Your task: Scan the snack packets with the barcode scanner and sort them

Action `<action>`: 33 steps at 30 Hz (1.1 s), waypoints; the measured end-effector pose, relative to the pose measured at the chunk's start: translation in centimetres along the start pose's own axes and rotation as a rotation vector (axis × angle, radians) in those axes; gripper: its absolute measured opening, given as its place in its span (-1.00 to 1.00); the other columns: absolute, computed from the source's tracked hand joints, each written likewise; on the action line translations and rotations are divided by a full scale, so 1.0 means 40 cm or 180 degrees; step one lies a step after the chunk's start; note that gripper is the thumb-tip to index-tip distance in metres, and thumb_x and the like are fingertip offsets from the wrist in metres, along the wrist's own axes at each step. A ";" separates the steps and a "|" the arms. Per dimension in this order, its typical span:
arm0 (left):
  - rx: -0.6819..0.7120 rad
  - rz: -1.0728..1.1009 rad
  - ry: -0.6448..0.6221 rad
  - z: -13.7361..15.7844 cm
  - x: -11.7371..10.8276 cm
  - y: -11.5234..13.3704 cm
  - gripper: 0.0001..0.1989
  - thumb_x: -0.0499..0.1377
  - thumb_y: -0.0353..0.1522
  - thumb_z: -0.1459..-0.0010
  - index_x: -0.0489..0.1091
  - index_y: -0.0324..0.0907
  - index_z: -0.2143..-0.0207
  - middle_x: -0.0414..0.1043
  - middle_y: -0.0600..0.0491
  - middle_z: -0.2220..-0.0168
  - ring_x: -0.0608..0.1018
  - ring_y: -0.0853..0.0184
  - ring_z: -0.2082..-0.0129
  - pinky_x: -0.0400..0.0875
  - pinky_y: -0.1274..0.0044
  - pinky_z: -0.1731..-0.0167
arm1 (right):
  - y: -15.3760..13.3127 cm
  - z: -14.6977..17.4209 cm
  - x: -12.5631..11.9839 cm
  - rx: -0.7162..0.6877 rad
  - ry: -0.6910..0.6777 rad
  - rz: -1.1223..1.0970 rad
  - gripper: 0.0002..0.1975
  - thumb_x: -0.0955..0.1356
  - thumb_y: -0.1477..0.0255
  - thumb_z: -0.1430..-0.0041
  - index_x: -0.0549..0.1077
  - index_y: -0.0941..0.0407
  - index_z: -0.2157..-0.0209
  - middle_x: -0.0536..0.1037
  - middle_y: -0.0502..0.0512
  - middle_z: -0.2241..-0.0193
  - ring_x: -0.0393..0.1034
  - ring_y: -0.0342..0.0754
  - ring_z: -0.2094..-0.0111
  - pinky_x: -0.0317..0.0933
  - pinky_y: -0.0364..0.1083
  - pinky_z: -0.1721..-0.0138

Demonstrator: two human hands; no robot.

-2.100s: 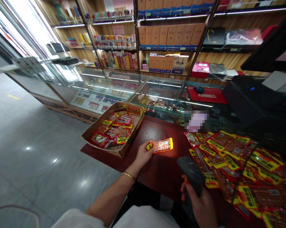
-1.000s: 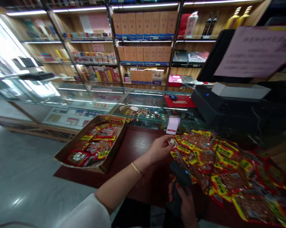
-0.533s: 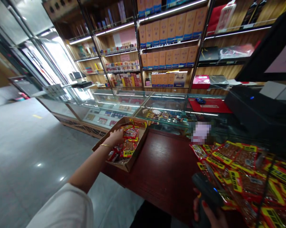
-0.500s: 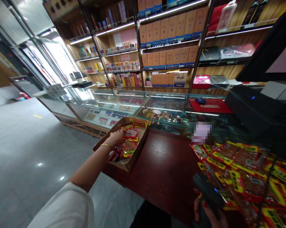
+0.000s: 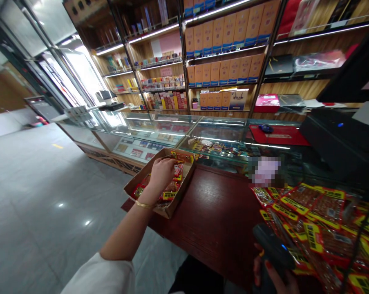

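My left hand (image 5: pixel 163 173) reaches into an open cardboard box (image 5: pixel 188 173) at the table's left edge. Its fingers are pinched at the edge of a small red-and-yellow snack packet (image 5: pixel 178 162), and the fingertips are partly hidden. More snack packets (image 5: pixel 171 192) lie loose in the box, below and beside the hand. At the lower right, my right hand (image 5: pixel 274 275) is wrapped around the handle of a dark barcode scanner (image 5: pixel 274 246) with a lit blue light. Beyond the scanner, many larger red-and-yellow snack packets (image 5: pixel 325 208) are heaped on the table's right side.
The dark red wooden table (image 5: pixel 213 208) stands against a glass display counter (image 5: pixel 224 126). On the counter are a red mat (image 5: pixel 280 134) with a computer mouse (image 5: pixel 266 128), and a black machine (image 5: pixel 331 134). Shelves with orange boxes (image 5: pixel 225 71) line the wall behind.
My left hand has moved toward the far end of the box, its back now turned more upward. My right hand keeps the scanner in nearly the same place. The view has shifted slightly.
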State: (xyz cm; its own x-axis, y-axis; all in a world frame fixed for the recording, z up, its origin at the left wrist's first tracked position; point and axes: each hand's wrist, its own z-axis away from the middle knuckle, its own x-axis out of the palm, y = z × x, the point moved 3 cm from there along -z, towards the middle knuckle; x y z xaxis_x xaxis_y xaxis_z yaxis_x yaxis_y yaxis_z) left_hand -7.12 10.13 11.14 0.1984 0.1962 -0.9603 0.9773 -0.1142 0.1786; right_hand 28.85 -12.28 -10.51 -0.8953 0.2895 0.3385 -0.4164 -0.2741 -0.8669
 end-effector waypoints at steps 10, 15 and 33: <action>-0.0862 0.4915 -0.1180 0.180 0.346 0.320 -0.74 0.32 -0.26 -0.05 0.48 -0.19 0.22 0.55 0.11 0.46 0.54 0.39 0.57 0.46 0.56 0.48 | -0.035 0.024 0.046 -0.0434 0.0280 0.0258 -0.47 0.56 -0.04 0.00 0.56 0.08 0.20 0.55 -0.07 0.63 0.37 -0.12 0.64 0.32 -0.15 0.58; -0.0779 0.4656 -0.1270 0.216 0.364 0.300 -0.72 0.30 -0.38 -0.01 0.53 -0.20 0.17 0.62 0.06 0.41 0.58 0.33 0.51 0.46 0.54 0.45 | -0.038 0.025 0.059 -0.0567 0.0242 0.0324 -0.49 0.53 -0.06 -0.02 0.53 0.06 0.24 0.55 -0.07 0.59 0.37 -0.12 0.66 0.31 -0.14 0.59; -0.1905 0.6570 -0.2921 0.241 0.275 0.244 -0.49 0.33 0.01 -0.05 0.46 -0.20 0.15 0.47 0.02 0.38 0.41 0.47 0.59 0.13 0.70 0.71 | -0.127 0.138 0.137 -0.0681 0.0108 0.1786 -0.40 0.42 -0.22 -0.03 0.58 0.06 0.57 0.57 0.07 0.72 0.47 0.04 0.63 0.31 -0.07 0.48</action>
State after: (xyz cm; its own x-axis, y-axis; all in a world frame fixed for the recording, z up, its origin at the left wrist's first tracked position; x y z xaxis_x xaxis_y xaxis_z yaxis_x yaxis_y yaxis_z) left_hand 3.89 1.79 0.27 0.6804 -0.1091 0.7247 -0.4572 0.7096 0.5361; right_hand 25.18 -14.36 -2.24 -0.9622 0.1840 -0.2010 0.1626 -0.2039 -0.9654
